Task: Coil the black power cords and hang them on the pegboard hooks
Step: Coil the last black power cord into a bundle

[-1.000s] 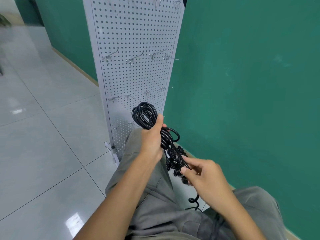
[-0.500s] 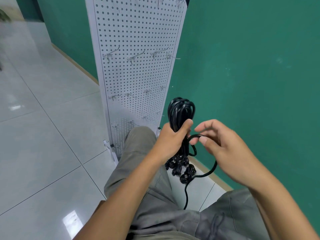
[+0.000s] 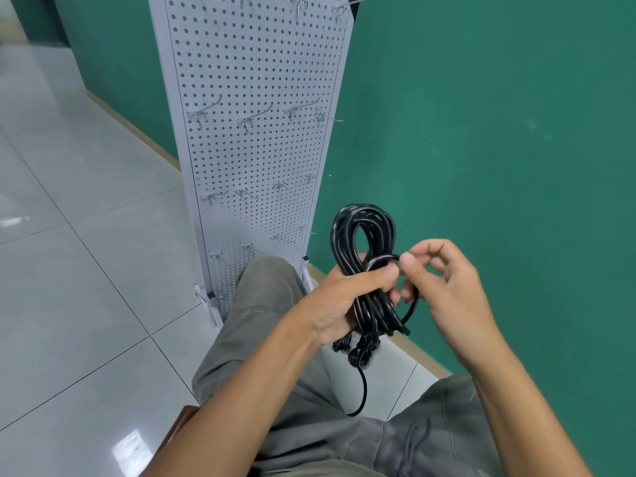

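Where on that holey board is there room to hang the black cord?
Every hook on the pegboard is bare; the middle row of hooks has open board above and below. Low down it's crowded: knee, left hand, right hand and coiled cord.

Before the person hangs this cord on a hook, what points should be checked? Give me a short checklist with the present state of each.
1. Left hand grips the coiled cord at its middle: ok.
2. Loose strand wrapped and secured round the coil: not ok; the right hand pinches it, a tail hangs below.
3. Open loop at the coil's top for a hook: ok.
4. Free hook on the pegboard: ok, several bare.
5. Plug end tucked in: cannot tell.
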Available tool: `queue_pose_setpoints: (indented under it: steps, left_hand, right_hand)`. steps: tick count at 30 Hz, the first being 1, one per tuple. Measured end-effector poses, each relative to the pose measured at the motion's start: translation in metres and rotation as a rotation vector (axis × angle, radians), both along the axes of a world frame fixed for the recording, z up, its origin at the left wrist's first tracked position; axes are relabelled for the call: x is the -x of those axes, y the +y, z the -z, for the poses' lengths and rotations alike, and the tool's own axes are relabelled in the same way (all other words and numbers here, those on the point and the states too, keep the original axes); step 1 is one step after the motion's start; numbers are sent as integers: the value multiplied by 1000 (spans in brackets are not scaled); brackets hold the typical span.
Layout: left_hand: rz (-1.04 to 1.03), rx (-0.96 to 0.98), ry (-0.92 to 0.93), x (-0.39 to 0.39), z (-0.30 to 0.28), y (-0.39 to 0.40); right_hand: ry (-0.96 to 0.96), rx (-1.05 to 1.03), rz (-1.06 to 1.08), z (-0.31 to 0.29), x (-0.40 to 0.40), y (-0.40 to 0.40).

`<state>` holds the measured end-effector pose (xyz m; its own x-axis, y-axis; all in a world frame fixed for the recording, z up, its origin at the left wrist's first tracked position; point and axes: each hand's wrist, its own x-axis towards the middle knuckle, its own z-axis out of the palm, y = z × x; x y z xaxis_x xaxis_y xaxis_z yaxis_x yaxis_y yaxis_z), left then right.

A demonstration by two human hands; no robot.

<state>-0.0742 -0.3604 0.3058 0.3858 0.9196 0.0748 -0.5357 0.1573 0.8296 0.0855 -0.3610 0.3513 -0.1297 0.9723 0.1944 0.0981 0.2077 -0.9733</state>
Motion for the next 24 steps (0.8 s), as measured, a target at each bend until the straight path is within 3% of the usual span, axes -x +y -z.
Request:
queue_pose_setpoints:
  steps: [12,17,21,24]
  left_hand:
    - [-88,118,-163,27,0,13]
    - [-21,111,-101,22,5,15]
    - [39,157,-118,21,12,15]
    - [40,166,-25,15,13,12]
  right_hand:
    - [22,156,32,57,1,-4]
    - [52,137,64,58,14,-8]
    - [194,118,209,45,15,-14]
    - [262,106,231,30,16,-16]
